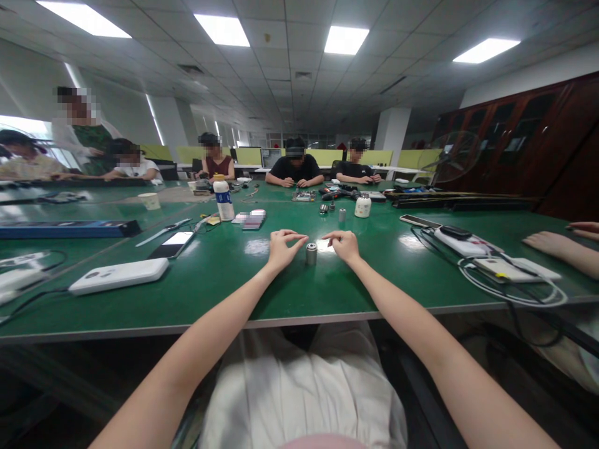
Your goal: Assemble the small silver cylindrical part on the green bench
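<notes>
A small grey metal cylinder [311,254] with a ringed top stands upright on the green table, between my two hands. My left hand [283,248] is just left of it, thumb and index finger brought together in a pinch near its upper edge. Anything between those fingertips is too small to make out. To the right of the cylinder, my right hand [345,245] points its index finger leftward, the other fingers curled, with nothing visible in it. A gap separates this hand from the cylinder. Farther back stands a similar grey cylinder [342,215].
Beyond are a white jar [362,206], small metal parts [324,209] and a bottle [223,198]. A phone [172,245] and white power bank [120,275] lie left. Cabled devices [515,269] and another person's hand [547,243] are right. Several people sit across the table.
</notes>
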Action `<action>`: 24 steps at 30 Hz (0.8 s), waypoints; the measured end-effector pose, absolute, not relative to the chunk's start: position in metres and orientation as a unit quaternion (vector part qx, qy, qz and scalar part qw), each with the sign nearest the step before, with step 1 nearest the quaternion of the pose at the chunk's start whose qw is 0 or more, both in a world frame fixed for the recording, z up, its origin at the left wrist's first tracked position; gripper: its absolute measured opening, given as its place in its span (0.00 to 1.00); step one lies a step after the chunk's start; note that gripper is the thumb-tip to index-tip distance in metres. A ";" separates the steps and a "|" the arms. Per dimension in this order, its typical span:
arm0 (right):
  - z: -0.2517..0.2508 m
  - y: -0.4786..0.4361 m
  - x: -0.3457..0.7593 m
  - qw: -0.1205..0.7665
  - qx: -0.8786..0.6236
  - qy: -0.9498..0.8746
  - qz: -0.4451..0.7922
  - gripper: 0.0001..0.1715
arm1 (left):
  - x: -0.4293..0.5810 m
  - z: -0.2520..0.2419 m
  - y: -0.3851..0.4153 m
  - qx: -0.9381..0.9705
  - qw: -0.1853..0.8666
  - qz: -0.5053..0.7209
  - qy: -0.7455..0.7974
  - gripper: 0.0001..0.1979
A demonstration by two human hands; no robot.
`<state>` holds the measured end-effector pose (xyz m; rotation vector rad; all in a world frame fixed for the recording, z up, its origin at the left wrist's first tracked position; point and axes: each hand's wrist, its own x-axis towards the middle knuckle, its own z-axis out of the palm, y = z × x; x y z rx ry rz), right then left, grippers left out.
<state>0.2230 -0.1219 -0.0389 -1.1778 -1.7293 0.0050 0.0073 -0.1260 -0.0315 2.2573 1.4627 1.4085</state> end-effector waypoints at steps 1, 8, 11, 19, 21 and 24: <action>-0.039 -0.122 0.222 0.500 -0.487 -0.716 0.005 0.26 | 0.011 -0.031 -0.129 0.748 0.054 0.465 0.470 0.08; -0.037 -0.125 0.221 0.504 -0.483 -0.716 0.025 0.24 | 0.019 -0.033 -0.134 0.770 0.076 0.447 0.449 0.09; -0.037 -0.125 0.220 0.511 -0.479 -0.713 0.037 0.24 | 0.020 -0.033 -0.134 0.777 0.085 0.430 0.452 0.10; -0.035 -0.130 0.206 0.570 -0.387 -0.709 0.148 0.27 | 0.013 -0.040 -0.131 0.797 0.117 0.373 0.461 0.26; -0.036 -0.133 0.201 0.575 -0.359 -0.706 0.208 0.32 | 0.010 -0.042 -0.130 0.805 0.124 0.358 0.456 0.24; -0.038 -0.135 0.196 0.566 -0.359 -0.703 0.237 0.35 | 0.009 -0.043 -0.129 0.814 0.128 0.349 0.446 0.19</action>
